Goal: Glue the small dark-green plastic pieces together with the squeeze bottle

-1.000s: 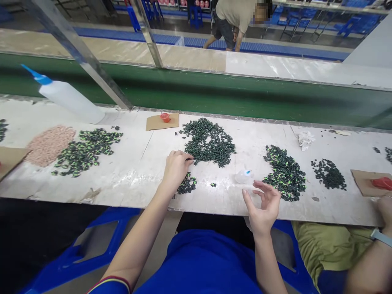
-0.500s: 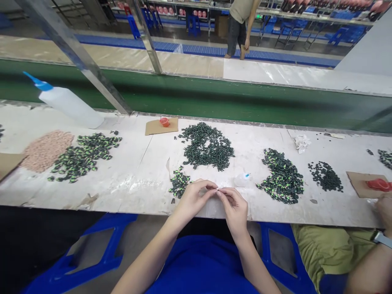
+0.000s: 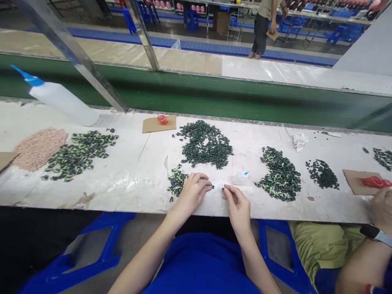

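The left hand has its fingertips at a green-flecked piece, whether gripped or merely touched one cannot tell. Facing it, the right hand pinches a dark bit. On the table, a dark pile lies beyond the left hand, a small bottle just beyond the right.

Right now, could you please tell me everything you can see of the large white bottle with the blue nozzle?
The large bottle looks like translucent white plastic, with a blue cap narrowing into a long, pointed nozzle. Its base is on the white tabletop, near the metal post. It slants in the picture, though whether it truly tilts is unclear. Only the tabletop visibly touches it.
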The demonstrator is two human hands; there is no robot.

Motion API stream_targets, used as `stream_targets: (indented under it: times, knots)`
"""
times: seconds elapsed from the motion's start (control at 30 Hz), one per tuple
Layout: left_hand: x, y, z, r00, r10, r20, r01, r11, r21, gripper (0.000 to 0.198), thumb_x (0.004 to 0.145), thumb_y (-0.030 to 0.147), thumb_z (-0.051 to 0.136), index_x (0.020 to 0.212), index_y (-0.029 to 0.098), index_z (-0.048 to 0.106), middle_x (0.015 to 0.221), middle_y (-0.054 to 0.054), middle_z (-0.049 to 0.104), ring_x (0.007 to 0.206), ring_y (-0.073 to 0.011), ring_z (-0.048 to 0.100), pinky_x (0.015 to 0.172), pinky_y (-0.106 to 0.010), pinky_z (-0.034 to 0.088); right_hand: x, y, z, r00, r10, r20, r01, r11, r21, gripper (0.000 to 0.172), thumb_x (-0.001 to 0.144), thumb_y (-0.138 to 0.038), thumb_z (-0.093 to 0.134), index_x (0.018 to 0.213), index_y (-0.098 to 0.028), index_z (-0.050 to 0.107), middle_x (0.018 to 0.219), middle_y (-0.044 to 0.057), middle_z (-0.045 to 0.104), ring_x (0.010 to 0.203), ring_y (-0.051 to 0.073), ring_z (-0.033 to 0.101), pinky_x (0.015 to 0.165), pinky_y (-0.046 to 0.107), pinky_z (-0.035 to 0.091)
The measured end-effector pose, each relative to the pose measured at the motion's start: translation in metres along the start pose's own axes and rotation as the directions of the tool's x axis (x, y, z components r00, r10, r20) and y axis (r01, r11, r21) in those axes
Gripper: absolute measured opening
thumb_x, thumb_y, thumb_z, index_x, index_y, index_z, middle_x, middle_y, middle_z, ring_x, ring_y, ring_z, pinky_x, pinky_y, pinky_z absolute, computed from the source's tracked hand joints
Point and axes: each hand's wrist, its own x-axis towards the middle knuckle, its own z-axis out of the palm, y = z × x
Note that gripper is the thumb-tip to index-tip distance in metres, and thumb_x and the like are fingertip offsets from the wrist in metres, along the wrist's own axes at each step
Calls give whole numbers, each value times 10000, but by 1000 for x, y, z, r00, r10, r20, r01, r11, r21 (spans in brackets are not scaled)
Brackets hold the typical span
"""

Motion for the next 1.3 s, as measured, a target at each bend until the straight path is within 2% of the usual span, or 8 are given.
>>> stream_targets:
  times: [0.2,0.37,0.57,0.87,1.07,1.17,1.3]
  knots:
    - [1,3,-5,1000,25,5,-24,994,-106,107,841,137,593,878,206,665,936,-48,688,952,-232,571,822,-373,436,-1,-2,7,1000,-6,1,6,1000,-31,218,807,-364,631,909,-192,718,866,81,737,778,218,697,714,351,577]
    - [-5,10,-10,999,-11,-42,-2,956,-294,135,864,174,552,915,215,670,874,-39,682,864,-193,616,795,-326,488,-1,-9,9,999,-38,33,37,999,38,175,819,-347,628,872,-207,717,888,62,741,840,216,703,762,349,584]
    - [-8,21,-17,999,-19,-33,2,889,-458,154,854,202,572,918,219,711,842,-47,690,845,-191,626,778,-314,508,-3,-11,9,999,-17,35,13,994,113,151,805,-322,648,848,-195,716,843,51,746,806,206,709,781,356,586]
    - [-15,37,-23,983,-185,-14,130,739,-661,117,783,257,658,852,212,741,838,-51,721,826,-199,652,798,-332,536,-3,-14,10,984,-160,-79,173,963,207,82,742,-286,706,729,-205,697,761,47,719,763,203,686,720,364,586]
    - [-17,45,-25,972,-231,-31,136,671,-729,95,726,238,701,799,204,752,801,-53,725,786,-197,670,768,-313,548,-6,-12,12,984,-129,-126,156,957,246,187,711,-287,724,869,-197,679,730,41,718,681,188,688,663,345,597]
    - [-17,47,-25,968,-251,-22,151,649,-745,85,712,231,703,776,197,747,780,-49,727,768,-194,671,753,-304,544,-7,-11,11,972,-190,-138,218,948,231,209,719,-242,714,920,-206,669,724,26,713,670,176,687,658,330,597]
    - [-16,48,-26,966,-257,10,178,640,-747,87,710,236,687,764,191,739,774,-44,732,756,-192,668,734,-298,533,-8,-12,6,953,-288,-91,298,946,126,211,748,-214,682,959,-217,671,760,31,720,681,179,688,655,339,600]
